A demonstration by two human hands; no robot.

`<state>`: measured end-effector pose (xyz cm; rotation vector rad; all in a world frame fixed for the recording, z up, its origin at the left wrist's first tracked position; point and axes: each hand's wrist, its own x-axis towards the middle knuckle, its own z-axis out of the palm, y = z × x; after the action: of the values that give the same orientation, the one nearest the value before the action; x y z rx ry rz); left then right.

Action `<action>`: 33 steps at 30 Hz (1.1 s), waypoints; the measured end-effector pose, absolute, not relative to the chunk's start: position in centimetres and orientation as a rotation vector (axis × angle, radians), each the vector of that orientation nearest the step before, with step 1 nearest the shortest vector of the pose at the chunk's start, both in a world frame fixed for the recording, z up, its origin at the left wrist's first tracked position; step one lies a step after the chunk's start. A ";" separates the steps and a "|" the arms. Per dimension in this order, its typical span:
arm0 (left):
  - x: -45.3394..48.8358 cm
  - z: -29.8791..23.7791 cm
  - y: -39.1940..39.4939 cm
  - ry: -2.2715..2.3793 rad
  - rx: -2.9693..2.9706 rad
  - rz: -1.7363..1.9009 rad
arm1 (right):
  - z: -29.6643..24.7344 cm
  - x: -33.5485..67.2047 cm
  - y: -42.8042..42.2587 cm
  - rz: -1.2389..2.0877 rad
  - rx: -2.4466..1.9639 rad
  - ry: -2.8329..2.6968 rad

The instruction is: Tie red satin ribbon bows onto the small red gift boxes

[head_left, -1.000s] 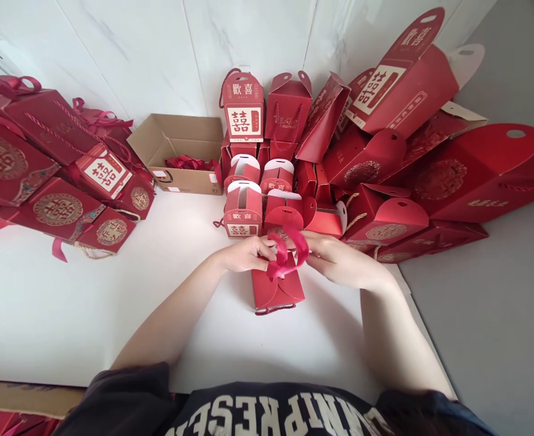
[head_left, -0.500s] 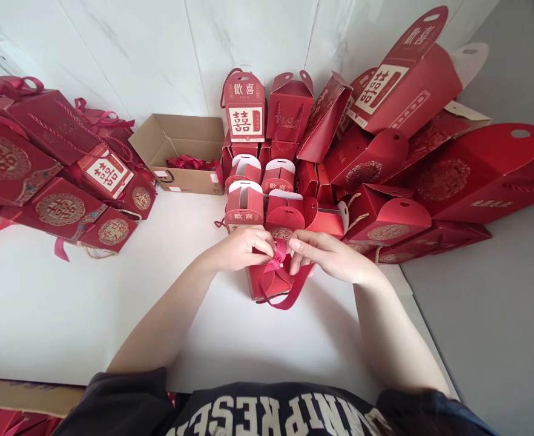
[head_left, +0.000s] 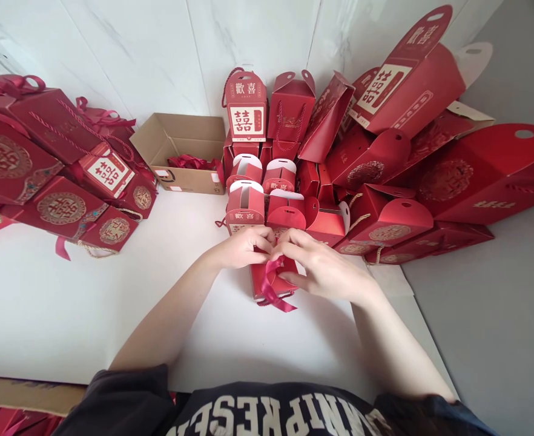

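A small red gift box [head_left: 267, 284] stands on the white table [head_left: 67, 303] in front of me. A dark red ribbon [head_left: 273, 287] loops at its top and trails over its front. My left hand [head_left: 244, 247] is closed on the ribbon at the box's top left. My right hand [head_left: 316, 263] meets it from the right, fingers curled and pinching the ribbon loop. Both hands cover most of the box's top.
Rows of small red boxes [head_left: 258, 194] stand just behind my hands. Larger red gift bags [head_left: 412, 151] pile at the right, more red bags [head_left: 58, 169] at the left. An open cardboard box [head_left: 180, 151] with red ribbons sits at the back. The table edge runs along the right.
The ribbon loop that was held up above the box has been drawn down to the box's top. My hands have closed together over it, and a ribbon tail now hangs at the front.
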<state>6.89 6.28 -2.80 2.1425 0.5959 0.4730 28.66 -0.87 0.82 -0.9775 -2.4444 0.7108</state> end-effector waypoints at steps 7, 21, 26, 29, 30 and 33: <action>6.9 -3.3 6.5 0.496 2.192 0.509 | 0.0 27.5 -0.8 0.596 -0.994 -2.316; 7.4 -3.7 6.3 0.423 1.991 0.385 | 0.7 27.6 -0.9 0.916 -1.369 -2.124; 7.4 -3.9 6.2 0.404 1.968 0.303 | 0.7 28.4 -0.5 1.076 -1.289 -2.165; 7.5 -3.5 6.1 0.404 1.950 0.269 | 0.3 28.8 -0.1 1.188 -1.232 -2.112; 7.5 -3.4 6.1 0.411 1.941 0.256 | 0.1 28.8 0.0 1.230 -1.219 -2.078; 7.5 -3.1 6.0 0.430 1.926 0.223 | -0.2 29.0 0.3 1.342 -1.182 -1.992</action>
<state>7.50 5.99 -3.10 1.9258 0.4301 0.2231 28.99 0.27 -0.17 -1.1822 -1.9916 1.3424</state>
